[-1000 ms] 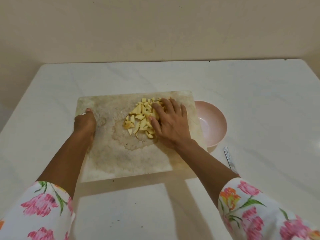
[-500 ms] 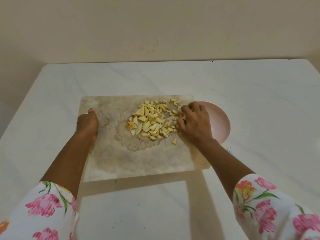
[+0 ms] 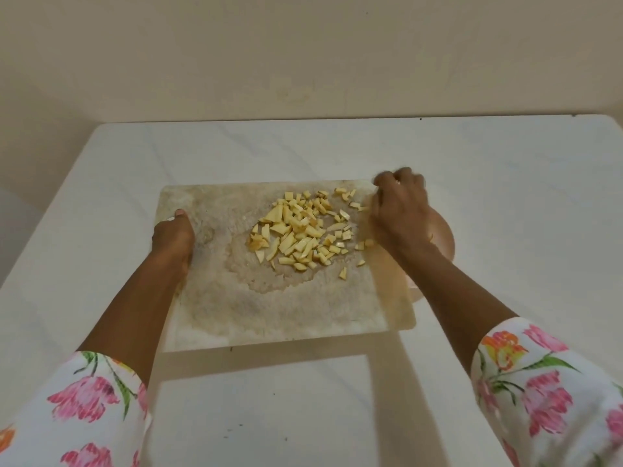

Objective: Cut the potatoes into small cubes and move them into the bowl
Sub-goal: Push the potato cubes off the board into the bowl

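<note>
potato cubes [image 3: 300,230] piled mid cutting board [image 3: 236,308], bowl [image 3: 445,244] under its right edge. my left hand [image 3: 172,237] clamps the left edge, thumb on top. my right hand [image 3: 399,214] curled by the bowl, blurred: can't tell what it holds. cubes likely light, wet, slippery: sweep from the side, don't pinch

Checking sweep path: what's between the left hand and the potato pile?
Head view: only bare, stained cutting board between left hand and potato pieces.

We see pale yellow potato cubes [image 3: 296,230], a brown-stained off-white board [image 3: 269,315], a pink bowl [image 3: 442,246], a white veined bench [image 3: 303,150] — and white sleeves [image 3: 546,382] printed with pink flowers, green leaves.
</note>
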